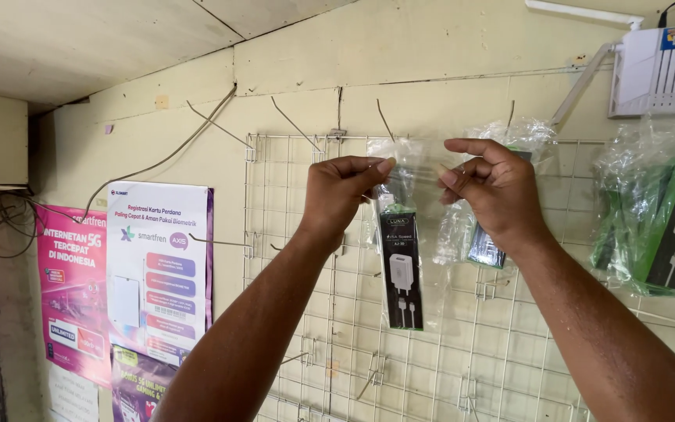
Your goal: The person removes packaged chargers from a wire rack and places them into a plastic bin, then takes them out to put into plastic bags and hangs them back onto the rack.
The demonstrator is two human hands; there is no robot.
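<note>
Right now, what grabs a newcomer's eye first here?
Both hands, raised mid-frame: the left hand and right hand each pinch a top corner of a clear plastic bag with a black charger box inside, held against a white wire grid panel. More bagged chargers hang at right; colourful posters cover the wall at left.

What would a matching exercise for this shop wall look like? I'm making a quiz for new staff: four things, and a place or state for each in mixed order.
Things:
1. clear bag with a charger box
2. posters
3. white box with vents
4. empty hook

Places or states:
A. top right corner, on the wall
B. pinched at its top by the left hand and the right hand
C. far left, stuck to the wall
D. sticking out at the wire grid's left edge

Pairs: 1-B, 2-C, 3-A, 4-D
</note>
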